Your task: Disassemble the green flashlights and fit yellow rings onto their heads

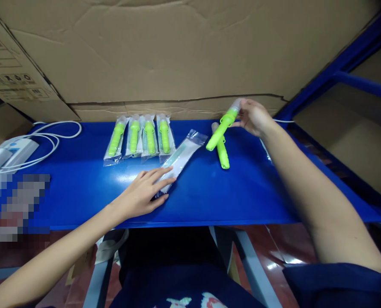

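My left hand (pixel 145 190) lies flat with fingers stretched on the near end of an empty clear plastic sleeve (pixel 182 156) on the blue table (pixel 81 188). My right hand (pixel 253 117) pinches the clear-capped end of a bright green stick-shaped item (pixel 221 130), held tilted just above the table. A second bare green item (pixel 221 149) lies on the table under it. Several more green items sealed in clear sleeves (pixel 142 137) lie side by side at the back of the table.
Large cardboard boxes (pixel 177 51) stand behind the table. A white device with a looped cable (pixel 20 149) sits at the left. A blue metal frame (pixel 338 64) rises at the right. A pixelated patch covers the left front.
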### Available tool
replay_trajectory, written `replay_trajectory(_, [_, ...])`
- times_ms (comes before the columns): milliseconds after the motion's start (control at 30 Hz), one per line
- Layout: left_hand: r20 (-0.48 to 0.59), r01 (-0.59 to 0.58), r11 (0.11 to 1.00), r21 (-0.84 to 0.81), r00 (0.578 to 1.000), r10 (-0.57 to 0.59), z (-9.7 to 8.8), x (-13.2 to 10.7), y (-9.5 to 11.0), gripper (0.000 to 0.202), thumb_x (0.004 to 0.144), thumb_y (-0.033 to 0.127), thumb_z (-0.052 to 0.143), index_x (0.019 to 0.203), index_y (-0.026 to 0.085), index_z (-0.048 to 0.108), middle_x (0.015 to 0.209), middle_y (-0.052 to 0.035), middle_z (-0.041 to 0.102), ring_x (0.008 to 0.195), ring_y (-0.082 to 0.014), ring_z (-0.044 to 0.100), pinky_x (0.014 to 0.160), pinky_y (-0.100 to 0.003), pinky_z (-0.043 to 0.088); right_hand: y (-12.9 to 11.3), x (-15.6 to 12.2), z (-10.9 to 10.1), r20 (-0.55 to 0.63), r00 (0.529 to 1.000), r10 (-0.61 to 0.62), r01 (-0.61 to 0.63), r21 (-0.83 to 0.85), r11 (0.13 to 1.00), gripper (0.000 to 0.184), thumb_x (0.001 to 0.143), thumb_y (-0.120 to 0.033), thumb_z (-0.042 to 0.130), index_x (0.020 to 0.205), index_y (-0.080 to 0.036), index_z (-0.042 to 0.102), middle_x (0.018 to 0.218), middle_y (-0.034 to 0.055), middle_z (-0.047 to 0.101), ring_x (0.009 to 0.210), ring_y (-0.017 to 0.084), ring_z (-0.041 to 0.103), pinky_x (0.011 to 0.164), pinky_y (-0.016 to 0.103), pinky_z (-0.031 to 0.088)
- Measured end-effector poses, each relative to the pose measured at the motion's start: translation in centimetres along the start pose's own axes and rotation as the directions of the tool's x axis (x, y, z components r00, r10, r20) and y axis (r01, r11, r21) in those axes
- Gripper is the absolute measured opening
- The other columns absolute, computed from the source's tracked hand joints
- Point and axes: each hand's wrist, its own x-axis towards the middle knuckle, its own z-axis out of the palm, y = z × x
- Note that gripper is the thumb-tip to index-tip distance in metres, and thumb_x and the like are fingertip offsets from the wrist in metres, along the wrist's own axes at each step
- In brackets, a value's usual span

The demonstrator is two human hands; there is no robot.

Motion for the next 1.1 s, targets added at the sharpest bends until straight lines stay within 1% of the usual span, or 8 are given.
replay_trajectory(233, [-0.189,0.176,0.944,-0.278,0.954,-0.234,0.3,0.5,0.8,0.046,0.104,0.03,0.054,0.147,0.017,0.061,0.166,-0.0204,0.051,0.152,-0.0391,0.055,0.115,-0.065,0.055,0.8,-0.4,3.8,0.096,0.995,0.01,0.018,-0.284,0.959,0.017,0.106,-0.016,0.053,0.09,-0.022,0.053,0.079,0.0013,0.06,0.061,0.015,0.061,0.046,0.023,0.052])
replay_trajectory(367, [-0.227,0.205,0.741,-0.639,0.871,-0.436,0.2,1.2,0.5,0.05,0.099,0.041,0.063,0.144,0.02,0.062,0.165,-0.0186,0.048,0.15,-0.0362,0.055,0.107,-0.053,0.063,0.9,-0.7,6.1,0.158,0.987,-0.005,0.086,-0.511,0.855,0.026,0.105,-0.021,0.058,0.079,-0.021,0.058,0.059,0.0006,0.059,0.045,0.015,0.056,0.038,0.025,0.047])
replay_trajectory(500, [-0.133,0.167,0.457,-0.874,0.822,-0.554,0.5,2.4,0.3,0.061,0.089,0.049,0.072,0.142,0.023,0.058,0.168,-0.0177,0.04,0.147,-0.0362,0.057,0.094,-0.044,0.066,1.2,-0.7,7.7,0.186,0.982,0.033,0.107,-0.69,0.715,0.034,0.105,-0.026,0.061,0.071,-0.02,0.062,0.049,0.0018,0.061,0.04,0.015,0.056,0.042,0.027,0.047])
replay_trajectory(700, [-0.075,0.113,0.28,-0.953,0.81,-0.582,0.2,3.5,0.8,0.06,0.085,0.046,0.076,0.136,0.021,0.056,0.159,-0.0171,0.05,0.145,-0.0335,0.057,0.102,-0.044,0.063,1.8,-1.1,8.4,0.141,0.989,-0.035,0.136,-0.819,0.557,0.041,0.107,-0.031,0.06,0.067,-0.021,0.061,0.052,0.0047,0.059,0.053,0.022,0.066,0.066,0.036,0.06])
replay_trajectory(800, [-0.125,0.097,0.352,-0.931,0.82,-0.559,0.1,3.6,1.0,0.056,0.085,0.046,0.077,0.131,0.023,0.057,0.164,-0.017,0.041,0.145,-0.0351,0.055,0.092,-0.043,0.066,1.5,-2.5,8.2,0.076,0.964,-0.256,0.225,-0.745,0.628,0.049,0.112,-0.048,0.047,0.079,-0.019,0.067,0.065,0.0085,0.065,0.065,0.024,0.07,0.075,0.038,0.061])
replay_trajectory(933, [-0.293,0.03,0.644,-0.764,0.873,-0.389,0.3,4.1,0.8,0.052,0.089,0.04,0.077,0.135,0.025,0.057,0.165,-0.0169,0.033,0.152,-0.0372,0.047,0.102,-0.049,0.064,0.1,-5.3,7.3,0.103,0.995,-0.01,0.052,-0.406,0.912,0.086,0.103,-0.086,0.02,0.105,-0.018,0.073,0.074,0.0113,0.071,0.052,0.017,0.062,0.056,0.031,0.054])
replay_trajectory(1033, [-0.391,-0.107,0.848,-0.52,0.912,-0.124,0.5,4.9,0.6,0.063,0.09,0.027,0.075,0.146,0.029,0.047,0.169,-0.0169,0.022,0.156,-0.0379,0.041,0.112,-0.057,0.059,-1.3,-6.8,5.1,0.166,0.979,0.116,-0.077,-0.225,0.971,0.098,0.105,-0.078,-0.001,0.113,-0.016,0.075,0.085,0.0176,0.076,0.051,0.014,0.058,0.051,0.027,0.048])
replay_trajectory(1100, [-0.389,-0.177,0.905,-0.386,0.921,0.015,0.6,5.6,0.4,0.071,0.089,0.02,0.073,0.151,0.032,0.04,0.172,-0.017,0.014,0.155,-0.039,0.041,0.112,-0.059,0.06,-2.0,-7.3,2.9,0.109,0.993,0.047,-0.019,-0.241,0.97,0.102,0.106,-0.073,-0.005,0.108,-0.013,0.078,0.088,0.0215,0.076,0.055,0.015,0.061,0.051,0.027,0.048])
